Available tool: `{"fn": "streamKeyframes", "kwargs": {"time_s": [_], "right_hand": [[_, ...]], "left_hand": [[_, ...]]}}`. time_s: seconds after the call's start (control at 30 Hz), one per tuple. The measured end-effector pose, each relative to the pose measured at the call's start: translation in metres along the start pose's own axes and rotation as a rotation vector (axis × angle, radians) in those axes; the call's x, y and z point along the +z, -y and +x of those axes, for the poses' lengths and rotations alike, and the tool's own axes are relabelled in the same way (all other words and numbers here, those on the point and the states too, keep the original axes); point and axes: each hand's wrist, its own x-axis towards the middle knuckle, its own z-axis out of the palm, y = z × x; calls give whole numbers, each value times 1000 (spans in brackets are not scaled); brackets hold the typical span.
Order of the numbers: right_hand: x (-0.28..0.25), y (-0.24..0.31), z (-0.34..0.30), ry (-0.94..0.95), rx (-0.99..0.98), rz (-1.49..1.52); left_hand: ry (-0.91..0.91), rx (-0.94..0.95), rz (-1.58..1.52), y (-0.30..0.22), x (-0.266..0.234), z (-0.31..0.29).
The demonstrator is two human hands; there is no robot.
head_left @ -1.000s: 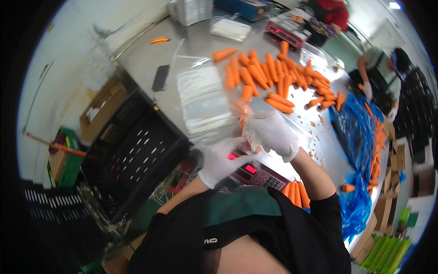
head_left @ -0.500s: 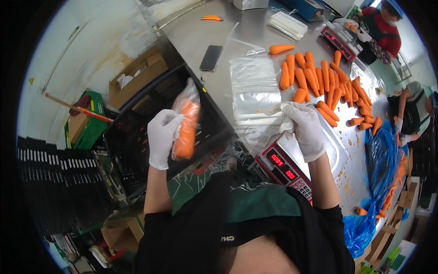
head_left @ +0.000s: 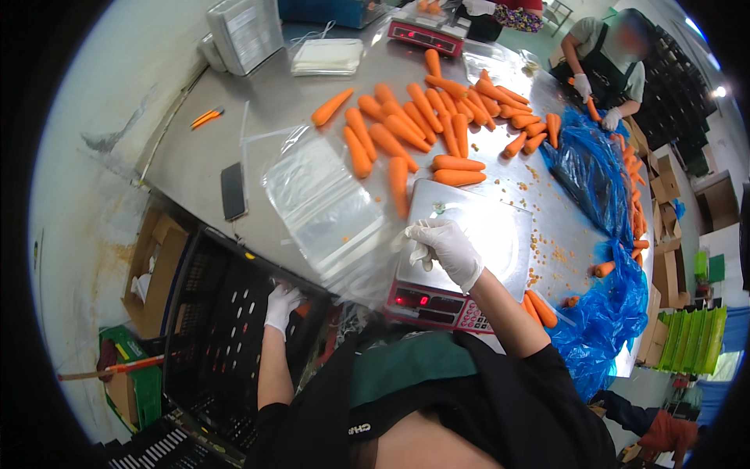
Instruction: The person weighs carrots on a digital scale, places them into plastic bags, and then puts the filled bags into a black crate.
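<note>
My left hand (head_left: 283, 306), in a white glove, is down inside the black crate (head_left: 207, 293) at its right end. Its fingers are bent against a bagged carrot pack (head_left: 301, 310), of which only a bit of orange shows. In front of me my right hand (head_left: 447, 248), also gloved, has its fingers pinched at the edge of a clear plastic bag (head_left: 328, 203). That bag lies flat with others on the steel table (head_left: 187, 160). Beneath the right hand stands a red digital scale (head_left: 500, 234) with a bare metal pan.
Loose carrots (head_left: 391, 129) lie beyond the scale. A phone (head_left: 233, 191) and an orange cutter (head_left: 207, 117) are at left. Blue plastic sheeting (head_left: 590, 187) covers the right side. A second scale (head_left: 426, 35) stands at the back. Across the table, a co-worker (head_left: 605, 66) handles a carrot.
My left hand has lowered the bagged carrots from above the crate down into it. My view has swung to the right. The right hand remains by the clear bags and the scale.
</note>
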Motion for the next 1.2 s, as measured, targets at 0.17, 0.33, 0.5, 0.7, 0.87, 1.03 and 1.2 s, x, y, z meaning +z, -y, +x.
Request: {"fn": "streamKeyframes", "kwargs": {"time_s": [0.17,0.33,0.5,0.7,0.87,1.03,1.2], "right_hand": [[-89,19,53,-238,-143,-339],[-184,1,192,-772,-245,-1099],[-202,2,269,-593,-135,-1334],[-230,-8,295,-447,-7,-928],[-227,28,217,-299,15,-430],[-156,48,53,-394,-32,-553],[-113,-12,-51,-582,105,-778]], "left_hand": [[231,-104,-189,-7,3,6],[-262,190,730,-1,15,17],[-211,38,496,0,16,12],[65,-108,233,-7,1,-21],[-320,82,729,-52,63,-18],[-514,436,1538,-101,73,-65],[-219,1042,1081,-137,157,-66]]}}
